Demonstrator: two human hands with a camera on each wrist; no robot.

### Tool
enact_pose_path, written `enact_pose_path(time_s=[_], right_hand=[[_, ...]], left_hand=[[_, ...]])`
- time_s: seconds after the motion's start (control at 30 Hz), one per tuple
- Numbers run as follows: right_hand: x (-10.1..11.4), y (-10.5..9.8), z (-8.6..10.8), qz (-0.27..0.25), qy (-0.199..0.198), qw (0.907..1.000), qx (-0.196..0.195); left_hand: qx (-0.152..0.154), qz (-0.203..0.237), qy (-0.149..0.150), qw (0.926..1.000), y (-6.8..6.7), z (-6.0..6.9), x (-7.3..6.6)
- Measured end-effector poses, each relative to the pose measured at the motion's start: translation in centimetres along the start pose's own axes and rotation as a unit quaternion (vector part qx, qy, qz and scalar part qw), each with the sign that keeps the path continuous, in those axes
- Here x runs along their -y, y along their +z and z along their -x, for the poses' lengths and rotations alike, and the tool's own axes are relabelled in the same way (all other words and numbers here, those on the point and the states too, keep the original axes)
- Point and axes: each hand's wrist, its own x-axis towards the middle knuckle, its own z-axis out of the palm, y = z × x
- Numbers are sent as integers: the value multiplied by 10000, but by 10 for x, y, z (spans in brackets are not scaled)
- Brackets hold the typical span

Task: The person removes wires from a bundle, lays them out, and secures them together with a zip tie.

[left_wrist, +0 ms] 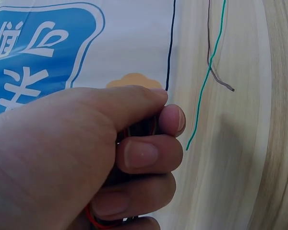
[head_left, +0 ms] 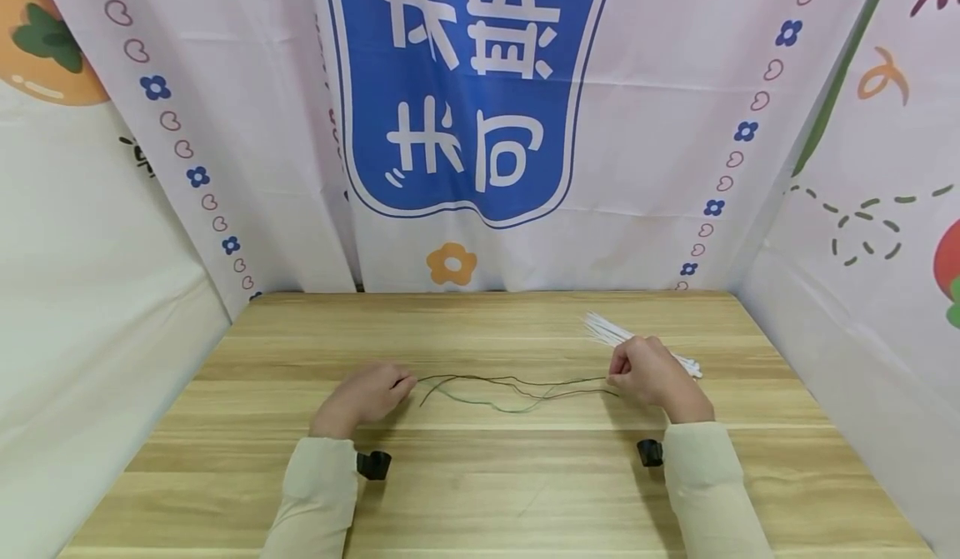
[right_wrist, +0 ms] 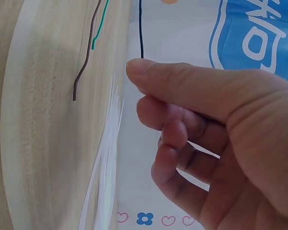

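My left hand (head_left: 367, 394) pinches one end of a thin black wire (left_wrist: 171, 48) between thumb and forefinger. Its other fingers curl over more wires, of which a red wire (left_wrist: 92, 216) shows in the left wrist view; the rest is mostly hidden. At the right, my right hand (head_left: 651, 371) pinches the other end of the black wire between thumb and forefinger. That wire spans the two hands, slightly wavy. Nearer me lie a green wire (left_wrist: 201, 91) and a brown wire (right_wrist: 88, 60), crossing each other, their visible ends loose.
A bundle of white cable ties (head_left: 606, 327) lies beside and partly behind the right hand. The wood-grain table (head_left: 510, 492) meets a printed cloth (head_left: 645, 167) at its back edge. Cloth also hangs on both sides. Black wrist cameras sit at both cuffs.
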Motion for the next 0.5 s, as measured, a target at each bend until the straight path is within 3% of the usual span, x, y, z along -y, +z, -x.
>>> enact_pose_path(time_s=[0.3,0.5], right_hand=[[-6,4,-1,-131,-226,9996,87],[-7,5,-3,-205,-546,9982,167]], left_hand=[[56,160,-285,9995,3,0,10],[45,186,-266,9995,3,0,11]])
